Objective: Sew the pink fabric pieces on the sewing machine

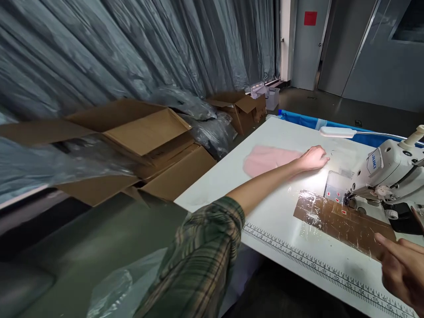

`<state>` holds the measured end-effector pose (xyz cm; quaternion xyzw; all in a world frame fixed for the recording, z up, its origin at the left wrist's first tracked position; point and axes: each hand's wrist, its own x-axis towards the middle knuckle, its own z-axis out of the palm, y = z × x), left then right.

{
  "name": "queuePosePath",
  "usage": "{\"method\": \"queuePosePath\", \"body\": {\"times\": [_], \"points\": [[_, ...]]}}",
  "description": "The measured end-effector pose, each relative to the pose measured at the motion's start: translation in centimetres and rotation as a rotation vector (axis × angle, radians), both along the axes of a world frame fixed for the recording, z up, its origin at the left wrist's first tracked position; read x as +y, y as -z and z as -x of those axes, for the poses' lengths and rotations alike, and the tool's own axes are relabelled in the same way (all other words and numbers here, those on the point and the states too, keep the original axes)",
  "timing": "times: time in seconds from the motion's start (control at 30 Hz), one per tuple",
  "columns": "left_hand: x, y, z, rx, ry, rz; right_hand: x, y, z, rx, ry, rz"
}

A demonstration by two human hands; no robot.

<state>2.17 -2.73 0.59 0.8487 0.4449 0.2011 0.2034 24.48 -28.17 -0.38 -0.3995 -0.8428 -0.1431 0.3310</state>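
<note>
My left hand [313, 158] reaches across the white table, its fingers curled down at the right end of a pink piece of cloth [268, 161]. Whatever may be under those fingertips is hidden. The cloth lies flat, partly behind my forearm. Over the table's front right part is my right hand [402, 267], blurred and cut by the frame edge, one finger stretched out and nothing seen in it. Beside that fingertip lies a brown board [331, 221] covered with clear tape. A white JUKI sewing machine [374, 172] stands above the board's far edge.
A printed ruler [308, 263] runs along the front edge of the white table [215, 190]. A lamp head [338, 132] juts in at the back. Open cardboard boxes [149, 132] and plastic sheeting [212, 128] sit left of the table, before a grey curtain [132, 48].
</note>
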Motion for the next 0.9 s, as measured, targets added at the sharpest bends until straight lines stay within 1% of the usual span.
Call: {"method": "queuePosePath", "body": {"times": [0.07, 0.1, 0.13, 0.23, 0.33, 0.47, 0.6, 0.7, 0.9], "points": [[1.2, 0.3, -1.5, -0.027, -0.051, 0.04, 1.9, 0.5, 0.3, 0.018, -0.068, -0.05], [1.7, 0.5, -2.0, -0.044, -0.065, 0.05, 2.6, 0.9, 0.4, 0.034, -0.084, -0.042], [2.1, 0.6, -2.4, -0.062, -0.074, 0.065, 3.2, 1.3, 0.4, 0.053, -0.084, -0.01], [2.8, 0.8, -3.2, -0.13, -0.077, 0.14, 4.3, 2.4, 0.4, 0.146, -0.025, 0.133], [3.2, 0.6, -3.5, -0.207, -0.084, 0.254, 4.6, 3.0, 0.2, 0.214, 0.004, 0.176], [3.3, 0.6, -3.7, -0.289, -0.098, 0.4, 4.6, 3.2, -0.1, 0.231, 0.013, 0.2], [3.1, 0.7, -3.6, -0.342, -0.11, 0.498, 4.7, 3.3, -0.1, 0.232, -0.014, 0.185], [2.9, 0.8, -3.4, -0.37, -0.121, 0.536, 4.7, 3.3, 0.0, 0.236, -0.018, 0.169], [2.3, 1.0, -3.6, -0.367, -0.119, 0.529, 4.6, 3.6, -0.1, 0.254, 0.004, 0.181]]}}
